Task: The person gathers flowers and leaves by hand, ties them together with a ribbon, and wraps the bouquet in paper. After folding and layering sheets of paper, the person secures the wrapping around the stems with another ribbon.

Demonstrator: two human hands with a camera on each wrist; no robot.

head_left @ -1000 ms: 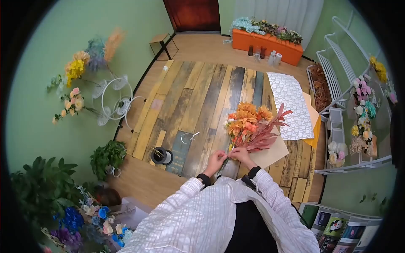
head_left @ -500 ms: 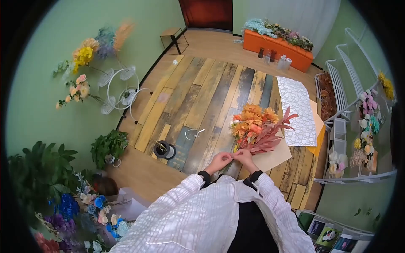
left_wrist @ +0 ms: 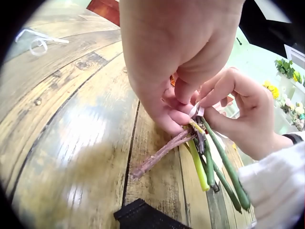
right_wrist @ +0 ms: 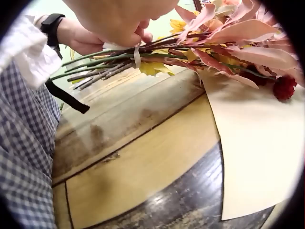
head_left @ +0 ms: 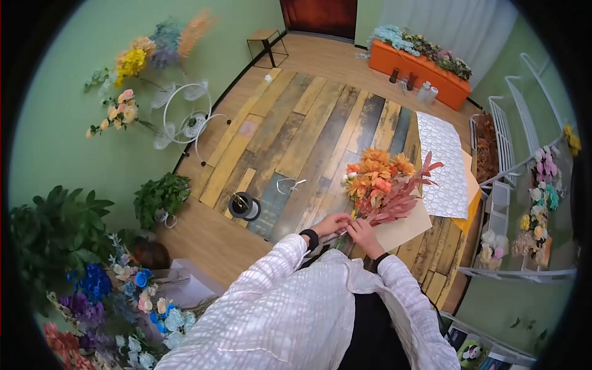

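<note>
A bouquet of orange flowers (head_left: 376,169) and dusty-red leaves (head_left: 394,206) lies on the plank table, its bare stems (left_wrist: 209,164) pointing toward the person. A narrow white ribbon (right_wrist: 137,56) circles the stems just below the leaves. My left hand (head_left: 331,224) comes over the stems from the left, fingertips pinching the ribbon. From the other side my right hand (head_left: 365,239) also pinches it, thumb and forefinger close to the left fingertips. The ribbon ends are mostly hidden behind the fingers. In the left wrist view, green stems and a brownish twig (left_wrist: 159,155) fan out below the hands.
Beige paper (head_left: 404,229) lies partly under the bouquet; white patterned paper (head_left: 443,166) is beyond it. Left on the table are a dark spool (head_left: 241,204) and a loose white tie (head_left: 290,185). A white rack (head_left: 524,271) stands at the right.
The head view has turned slightly, shifting the room to the right. My right hand has come nearer the person, while the left has reached farther over the stems. The bouquet stays on the table.
</note>
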